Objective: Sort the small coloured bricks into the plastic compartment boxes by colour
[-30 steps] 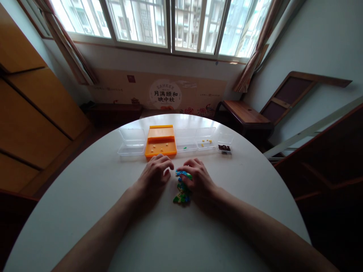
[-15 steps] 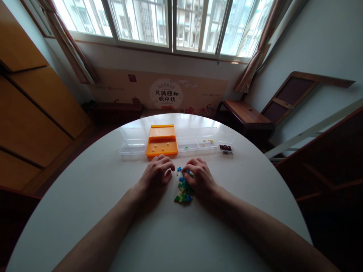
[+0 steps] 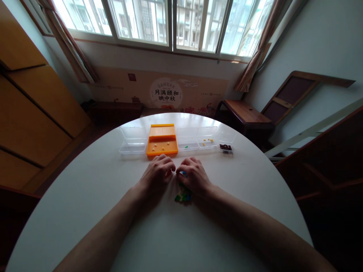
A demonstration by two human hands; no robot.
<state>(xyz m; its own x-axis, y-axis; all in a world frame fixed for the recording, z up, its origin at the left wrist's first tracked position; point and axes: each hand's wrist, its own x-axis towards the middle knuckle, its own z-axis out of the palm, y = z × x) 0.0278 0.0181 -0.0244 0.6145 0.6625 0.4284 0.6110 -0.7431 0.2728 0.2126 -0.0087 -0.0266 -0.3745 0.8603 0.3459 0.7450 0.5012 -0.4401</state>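
My left hand (image 3: 157, 172) rests on the white table, fingers curled and thumb close to the index finger. Whatever may be between those fingertips is too small to make out. Just to its right, my right hand (image 3: 195, 174) is closed in a pinch, its fingertips almost meeting the left ones; anything held there is hidden. Beneath and beside the right hand lies a pile of small green, blue and cream toy bricks (image 3: 183, 198), its upper part mostly covered by that hand.
Behind my hands stands an open orange box (image 3: 162, 153) with several cream pieces. To its left is an open clear box (image 3: 132, 150). Rightward, clear boxes hold a green piece (image 3: 186, 147), several yellow pieces (image 3: 203, 144) and dark brown pieces (image 3: 225, 147). The round table (image 3: 85, 196) has a curved edge.
My right hand has shifted left, off part of the pile's side and over its upper bricks, up to my left hand. The left hand has barely moved; its thumb and index finger look closer together.
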